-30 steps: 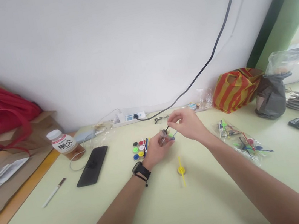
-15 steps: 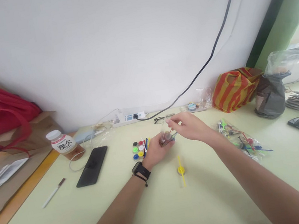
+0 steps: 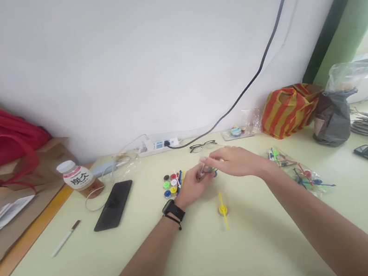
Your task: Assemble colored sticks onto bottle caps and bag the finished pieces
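Observation:
My left hand [image 3: 194, 183], with a black watch at the wrist, has its fingers closed round a small clear plastic piece [image 3: 205, 171]. Just above it, my right hand [image 3: 235, 161] is closed, its fingertips at the top of the same piece. Fingers hide most of that piece, and a bit of blue shows beside it. Nearer to me lies a yellow arrow spinner [image 3: 223, 210] on a clear strip. Left of my left hand are several coloured round caps [image 3: 166, 184], with small coloured arrows [image 3: 179, 178] beside them.
A clear bag of spinner parts [image 3: 298, 170] lies to the right. At left are a black phone [image 3: 113, 205], a pen [image 3: 66, 239] and a drink bottle [image 3: 79, 178]. Glasses [image 3: 203, 146] and a power strip [image 3: 159, 146] sit by the wall. A striped bag [image 3: 287, 111] stands at back right.
My right hand has lowered and come closer over the left hand, its fingers now at the clear piece. The glasses show more fully. My left hand stays almost still.

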A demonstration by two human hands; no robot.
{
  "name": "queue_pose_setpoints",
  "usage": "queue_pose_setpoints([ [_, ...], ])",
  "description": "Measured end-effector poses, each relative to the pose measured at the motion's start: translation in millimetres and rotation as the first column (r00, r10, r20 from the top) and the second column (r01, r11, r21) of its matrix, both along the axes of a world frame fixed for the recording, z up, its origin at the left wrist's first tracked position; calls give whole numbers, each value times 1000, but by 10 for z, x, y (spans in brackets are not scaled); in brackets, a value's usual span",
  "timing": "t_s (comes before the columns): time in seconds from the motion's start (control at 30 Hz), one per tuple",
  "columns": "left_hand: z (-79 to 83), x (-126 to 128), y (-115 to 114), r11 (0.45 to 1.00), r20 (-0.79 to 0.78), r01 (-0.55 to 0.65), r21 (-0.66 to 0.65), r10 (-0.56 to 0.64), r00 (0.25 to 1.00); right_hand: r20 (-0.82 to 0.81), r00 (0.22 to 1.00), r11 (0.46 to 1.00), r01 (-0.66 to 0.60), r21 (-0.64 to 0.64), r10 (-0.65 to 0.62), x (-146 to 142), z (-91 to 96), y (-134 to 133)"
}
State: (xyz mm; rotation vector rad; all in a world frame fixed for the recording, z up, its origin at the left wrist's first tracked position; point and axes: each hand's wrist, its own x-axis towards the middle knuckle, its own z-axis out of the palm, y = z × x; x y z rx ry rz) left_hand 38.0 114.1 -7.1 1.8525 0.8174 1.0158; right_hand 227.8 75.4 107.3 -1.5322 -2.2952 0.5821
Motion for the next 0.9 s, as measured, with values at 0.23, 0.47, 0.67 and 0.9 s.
queue_pose_setpoints([
  [0.23,45,-11,-4,997,74,41,-70,-35,997,-104,992,988,-49,144,64,153,-42,123],
  [0.47,-12,-16,38,991,61,-11,-137,20,998,-271,959,971,-15,237,81,40,-49,125],
  [0.67,-40,-10,62,993,138,-83,-89,95,986,-225,974,914,113,390,-24,38,14,76],
  [0.9,-26,-18,67,996,58,-88,-17,88,994,-193,965,971,-141,194,179,136,183,-66],
])
